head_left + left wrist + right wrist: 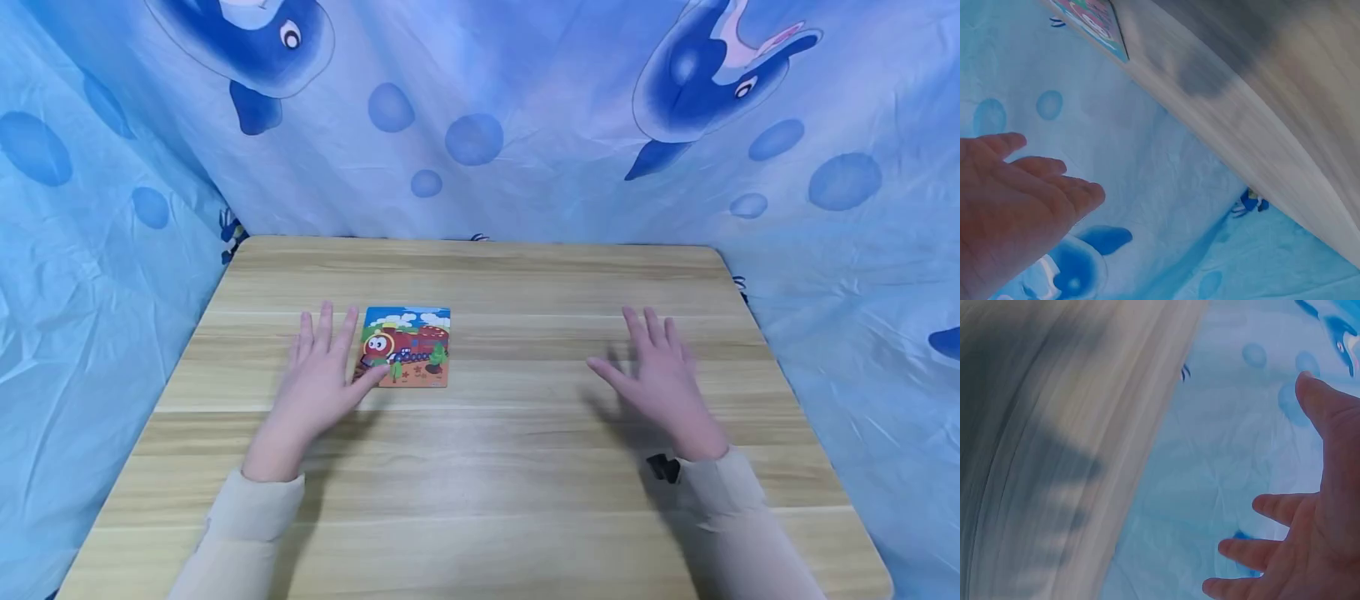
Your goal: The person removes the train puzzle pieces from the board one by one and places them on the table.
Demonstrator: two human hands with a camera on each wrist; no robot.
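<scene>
A small rectangular picture board (416, 354) with a cartoon red train lies on the wooden table, left of the middle. Close at its left side is my left hand (318, 383), fingers spread and straight, the thumb overlapping the board's lower left corner in the head view. In the left wrist view, part of the board (1094, 22) shows at the top, beyond the hand (1022, 194). On the table's right side, my right hand (656, 379) hovers with spread fingers and casts a shadow on the wood. Nothing is in the right hand (1310, 531) in its wrist view.
The pale wood-grain table (480, 500) has rounded corners. A blue curtain (510, 200) printed with dolphins and bubbles hangs behind it and at both sides. A small black object (663, 468) shows beside the right cuff.
</scene>
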